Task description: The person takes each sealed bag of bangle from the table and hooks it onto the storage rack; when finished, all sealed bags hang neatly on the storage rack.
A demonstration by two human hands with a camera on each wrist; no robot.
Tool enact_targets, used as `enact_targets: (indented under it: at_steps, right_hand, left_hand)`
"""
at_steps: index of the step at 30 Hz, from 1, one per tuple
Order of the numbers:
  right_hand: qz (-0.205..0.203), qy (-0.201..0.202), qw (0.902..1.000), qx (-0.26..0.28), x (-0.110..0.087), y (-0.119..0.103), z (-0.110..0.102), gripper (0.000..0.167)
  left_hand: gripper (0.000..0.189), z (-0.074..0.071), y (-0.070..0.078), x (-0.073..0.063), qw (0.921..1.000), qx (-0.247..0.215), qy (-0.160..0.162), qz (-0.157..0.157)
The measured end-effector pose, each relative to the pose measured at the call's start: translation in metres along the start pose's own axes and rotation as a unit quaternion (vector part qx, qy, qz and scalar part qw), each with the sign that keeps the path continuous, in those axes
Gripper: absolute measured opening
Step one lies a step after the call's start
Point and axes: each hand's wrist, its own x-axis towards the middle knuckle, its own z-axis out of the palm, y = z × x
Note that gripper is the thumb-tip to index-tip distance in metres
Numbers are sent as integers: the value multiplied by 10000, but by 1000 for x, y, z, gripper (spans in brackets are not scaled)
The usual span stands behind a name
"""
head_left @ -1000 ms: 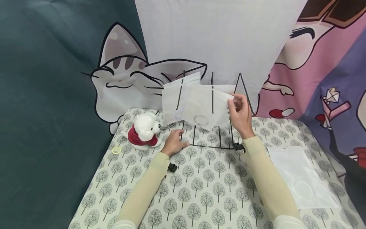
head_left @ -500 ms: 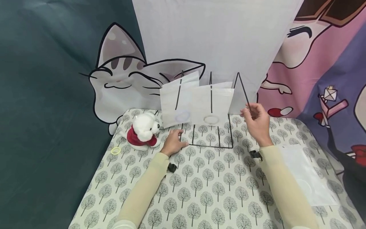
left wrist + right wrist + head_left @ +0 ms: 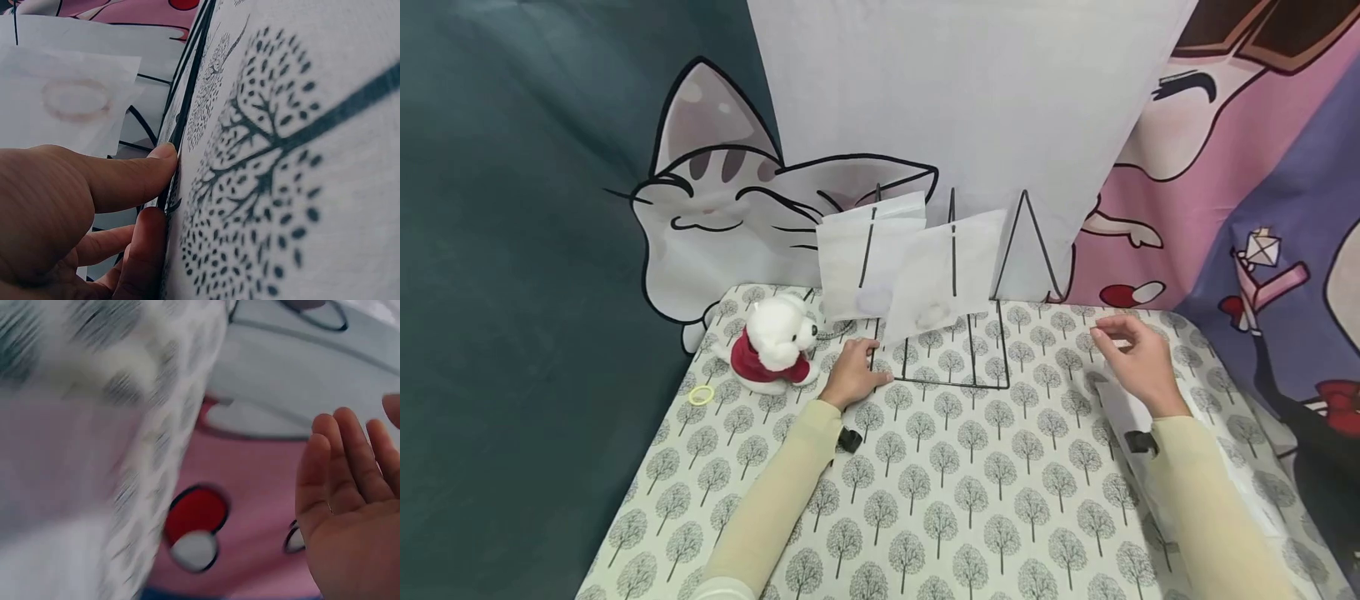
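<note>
A black wire display rack (image 3: pixel 951 384) with hooks stands at the back of the table. My left hand (image 3: pixel 853 372) holds the front left corner of its base; in the left wrist view the thumb and a finger (image 3: pixel 153 234) meet at the wire. Translucent white zip bags hang on two hooks: one group on the left (image 3: pixel 850 267) and a tilted bag (image 3: pixel 936 283) on the middle one, each showing a faint ring inside. My right hand (image 3: pixel 1138 358) is in the air right of the rack, fingers loosely bent and nothing in them, near a flat clear bag (image 3: pixel 1131 425) partly hidden by the forearm.
A white plush bear (image 3: pixel 775 342) in a red top sits left of the rack. A pale yellow ring (image 3: pixel 702 395) lies at the table's left edge. Behind the table (image 3: pixel 955 533), with its tree-print cloth, hang cartoon-printed curtains (image 3: pixel 715 233).
My right hand has let go of the middle bag and moved right and down, away from the rack. That bag has swung and now hangs tilted. The left hand stays at the rack's corner.
</note>
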Motion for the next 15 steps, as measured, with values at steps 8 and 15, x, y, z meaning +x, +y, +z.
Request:
enact_targets:
  at_steps: [8,15]
  right_hand:
    - [718,-712,9938,-471,-13,51,-38,51]
    - [1205,-1286,9808,-838,-17,87,-59,72]
  left_hand:
    - [75,3,-3,1,10000,-2,-9,74]
    - [75,2,-4,3,9999,151,36,35]
